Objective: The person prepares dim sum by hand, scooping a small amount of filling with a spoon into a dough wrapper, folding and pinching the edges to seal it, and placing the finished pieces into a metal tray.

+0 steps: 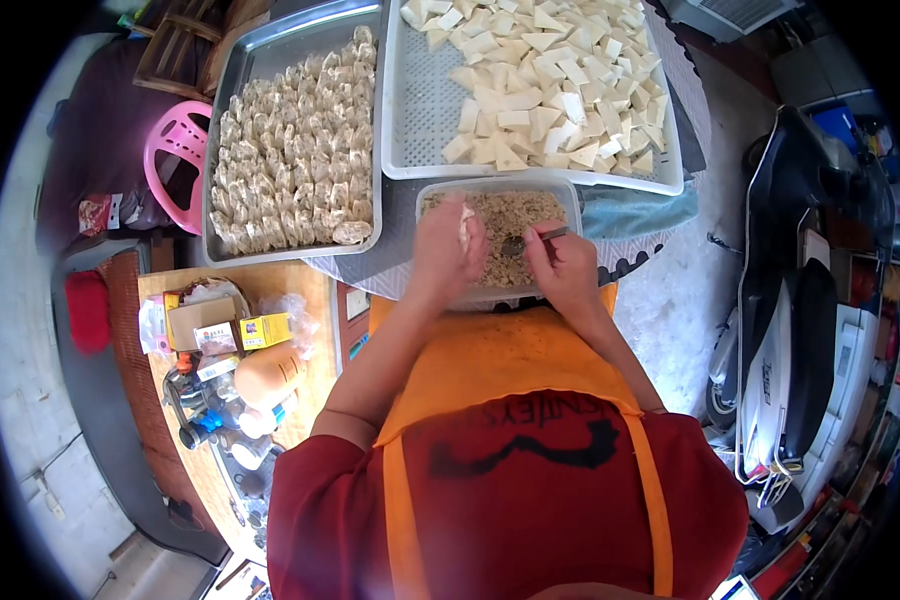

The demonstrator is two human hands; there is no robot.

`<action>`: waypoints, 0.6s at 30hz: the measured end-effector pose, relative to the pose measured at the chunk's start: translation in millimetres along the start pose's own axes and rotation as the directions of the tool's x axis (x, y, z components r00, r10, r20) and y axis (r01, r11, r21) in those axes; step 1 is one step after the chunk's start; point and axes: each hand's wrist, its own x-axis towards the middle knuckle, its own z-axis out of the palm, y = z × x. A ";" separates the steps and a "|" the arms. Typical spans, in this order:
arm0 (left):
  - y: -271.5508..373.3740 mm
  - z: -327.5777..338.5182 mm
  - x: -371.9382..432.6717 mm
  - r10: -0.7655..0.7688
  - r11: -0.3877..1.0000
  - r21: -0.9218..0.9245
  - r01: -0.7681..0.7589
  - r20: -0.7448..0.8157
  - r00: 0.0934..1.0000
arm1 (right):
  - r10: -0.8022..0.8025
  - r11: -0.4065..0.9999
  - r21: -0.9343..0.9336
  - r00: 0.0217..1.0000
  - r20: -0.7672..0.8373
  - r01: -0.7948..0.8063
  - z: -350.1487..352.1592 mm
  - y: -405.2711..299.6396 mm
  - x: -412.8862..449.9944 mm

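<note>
My left hand (450, 244) is over the left side of a plastic container (574, 206) and holds a pale piece, seemingly tofu (466, 225), mostly hidden by the fingers. In my right hand (566, 262) is a metal spoon (554, 233), its dark tip down at the crumbly minced filling (525, 210) in that container. Beyond it, a white perforated plastic tray (420, 97) carries many cut tofu pieces (547, 90), several of them triangular. A metal tray (266, 49) to the left holds tight rows of filled pieces (292, 150), browned and speckled.
A teal cloth (637, 210) lies under the white tray's near edge. Left of me, a wooden table (319, 315) bears boxes, bottles and cups. A pink plastic chair (169, 165) stands beyond it. A parked scooter (780, 337) is on the right.
</note>
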 end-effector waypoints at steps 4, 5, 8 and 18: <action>5.0 26.6 -2.3 0.092 0.993 -0.056 -0.101 -0.151 0.984 | 0.037 0.999 0.011 0.999 0.001 -0.037 -1.3 -0.4 -0.9; 3.3 20.2 -1.8 0.119 0.991 0.065 -0.115 -0.061 0.991 | 0.037 0.999 0.020 0.999 -0.004 -0.036 -0.7 -0.1 -2.0; -4.3 -3.8 1.2 0.072 0.989 0.129 -0.078 0.050 0.996 | 0.041 0.998 0.037 0.999 -0.010 -0.041 1.2 -3.5 -2.9; -4.7 13.7 6.0 0.206 0.897 0.385 -0.219 0.075 0.976 | -0.003 0.992 -0.125 0.999 0.037 0.008 -10.3 -12.2 1.2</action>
